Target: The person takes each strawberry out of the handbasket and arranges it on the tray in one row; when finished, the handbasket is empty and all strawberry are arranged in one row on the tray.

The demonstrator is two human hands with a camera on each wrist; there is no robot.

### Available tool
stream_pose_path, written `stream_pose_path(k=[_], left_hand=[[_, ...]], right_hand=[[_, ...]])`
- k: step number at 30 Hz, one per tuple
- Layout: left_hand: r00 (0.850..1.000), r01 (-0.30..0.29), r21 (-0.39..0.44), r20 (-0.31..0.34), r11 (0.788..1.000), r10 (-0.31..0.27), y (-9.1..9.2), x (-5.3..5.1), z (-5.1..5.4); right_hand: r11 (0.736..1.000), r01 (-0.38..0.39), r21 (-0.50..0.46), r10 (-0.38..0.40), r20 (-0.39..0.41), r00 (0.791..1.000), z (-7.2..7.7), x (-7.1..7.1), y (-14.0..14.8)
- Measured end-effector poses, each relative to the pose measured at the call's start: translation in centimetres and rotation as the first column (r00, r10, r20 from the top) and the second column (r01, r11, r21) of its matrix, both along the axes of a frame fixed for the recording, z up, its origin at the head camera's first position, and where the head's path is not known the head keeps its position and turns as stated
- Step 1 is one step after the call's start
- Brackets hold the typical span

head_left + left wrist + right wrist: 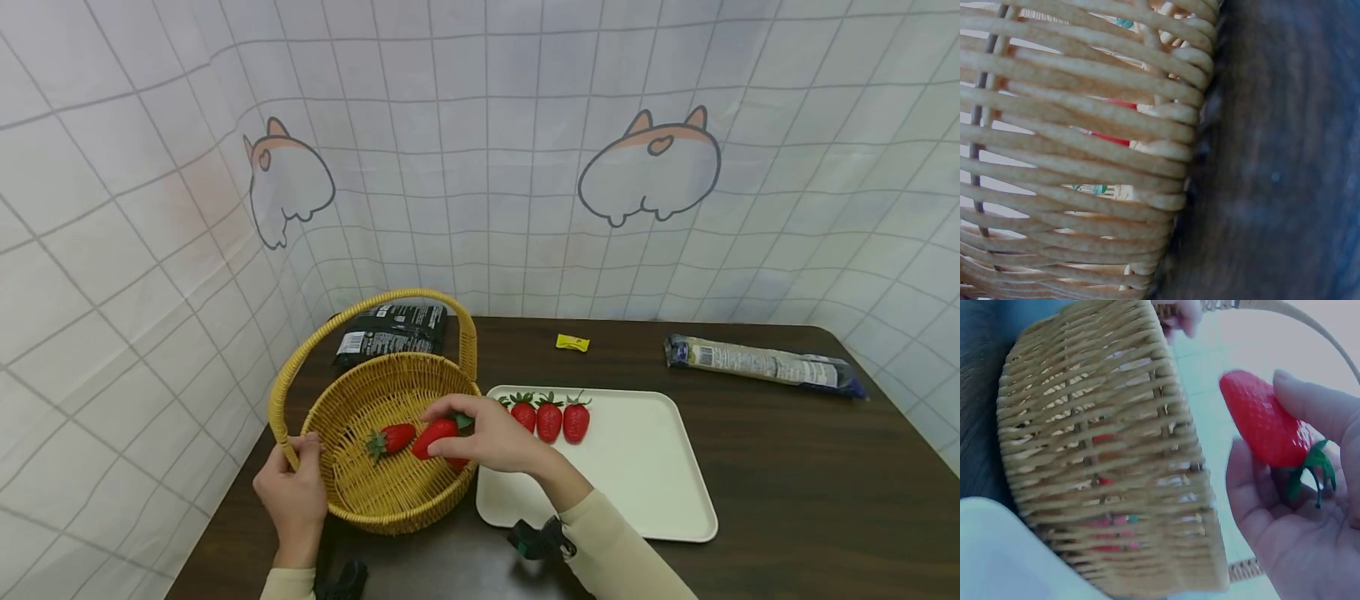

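Note:
My right hand [491, 437] holds a red strawberry [1266, 419] with green leaves between thumb and fingers, above the right side of the yellow wicker basket [390, 521]. In the basket lies another strawberry [396, 437], and part of one more shows beneath the right hand. At the basket's left edge, my left hand [294, 492] grips the rim near the base of the handle. Several strawberries [549, 419] stand in a row along the back left of the white tray [637, 483], one partly hidden by the right hand. The left wrist view shows only the woven wall and the dark table.
Behind the basket lies a black package [397, 329]. A small yellow packet [572, 342] sits at the table's back, and a long wrapped package [765, 365] lies at the back right. The basket's tall handle [352, 312] arches over it. A grid-patterned curtain [510, 167] encloses the table.

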State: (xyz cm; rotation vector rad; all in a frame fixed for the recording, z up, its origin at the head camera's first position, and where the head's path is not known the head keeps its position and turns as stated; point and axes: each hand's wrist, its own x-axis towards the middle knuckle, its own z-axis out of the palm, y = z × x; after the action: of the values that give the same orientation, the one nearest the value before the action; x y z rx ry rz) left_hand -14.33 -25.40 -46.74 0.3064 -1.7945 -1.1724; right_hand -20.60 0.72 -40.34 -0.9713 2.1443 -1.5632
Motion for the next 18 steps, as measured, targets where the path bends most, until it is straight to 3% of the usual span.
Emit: stream_pose_path(k=[4, 9, 14, 18], left_hand=[[1.0, 0.003, -0.003, -0.012, 1.0, -0.003, -0.1, 0.0, -0.1], [1.0, 0.002, -0.007, -0.018, 1.0, -0.003, -0.1, -0.1, -0.2], [1.0, -0.001, -0.013, -0.006, 1.0, 0.001, -0.1, 0.0, -0.3], [1.0, 0.007, -0.014, -0.008, 1.0, -0.007, -0.2, 0.0, -0.3]], right_hand=[[0.998, 0.052, -0.034, -0.051, 0.018, 0.999, -0.8, -0.6, 1.6], [0.993, 0.12, -0.017, -0.12, -0.003, 0.993, -0.4, -1.4, 4.4], [0.973, 0.231, 0.009, -0.231, 0.048, 0.972, -0.1, -2.3, 7.2], [0.957, 0.288, -0.024, -0.285, 0.078, 0.955, 0.0, -3.0, 9.3]])
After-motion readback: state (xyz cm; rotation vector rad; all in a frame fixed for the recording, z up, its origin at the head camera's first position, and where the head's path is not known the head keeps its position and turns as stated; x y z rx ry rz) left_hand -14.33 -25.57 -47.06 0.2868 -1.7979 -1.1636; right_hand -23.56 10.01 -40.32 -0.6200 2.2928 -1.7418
